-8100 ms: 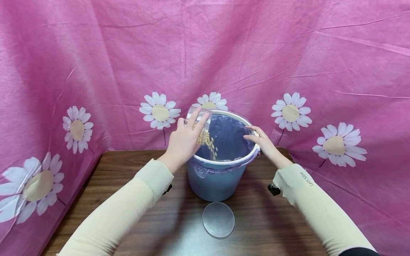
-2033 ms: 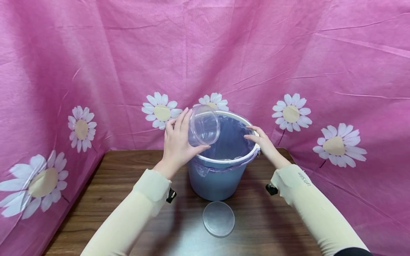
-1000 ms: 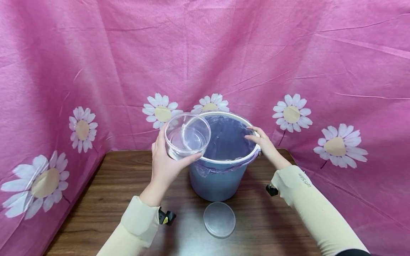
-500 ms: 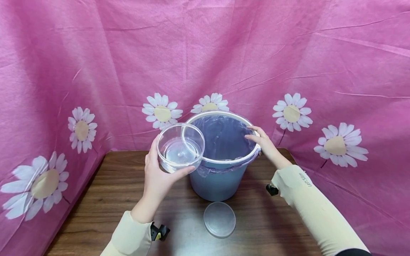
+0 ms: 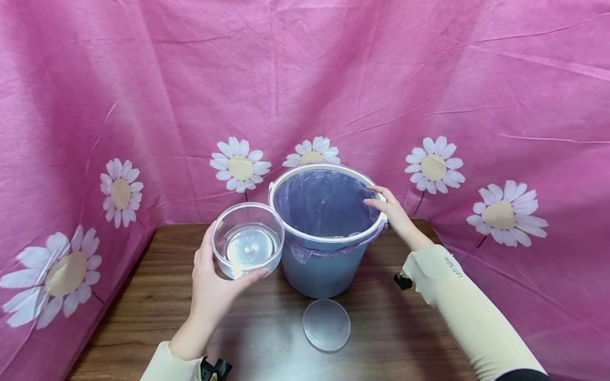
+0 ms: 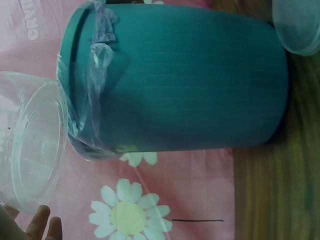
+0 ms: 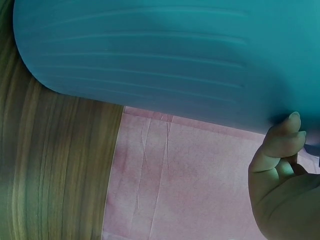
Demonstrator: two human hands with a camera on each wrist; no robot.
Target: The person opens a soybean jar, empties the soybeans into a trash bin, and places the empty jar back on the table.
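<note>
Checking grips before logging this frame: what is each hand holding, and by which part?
The left hand grips the clear plastic container around its side wall. The right hand holds the bin at its rim.

Even, bright, diffuse lighting from above. A pale sheen of glare lies on the table (image 5: 267, 344) near its front edge; soft shadows gather under the bin (image 5: 324, 264). The head view bows at its edges; both wrist views are soft, dim and teal-tinted.
</note>
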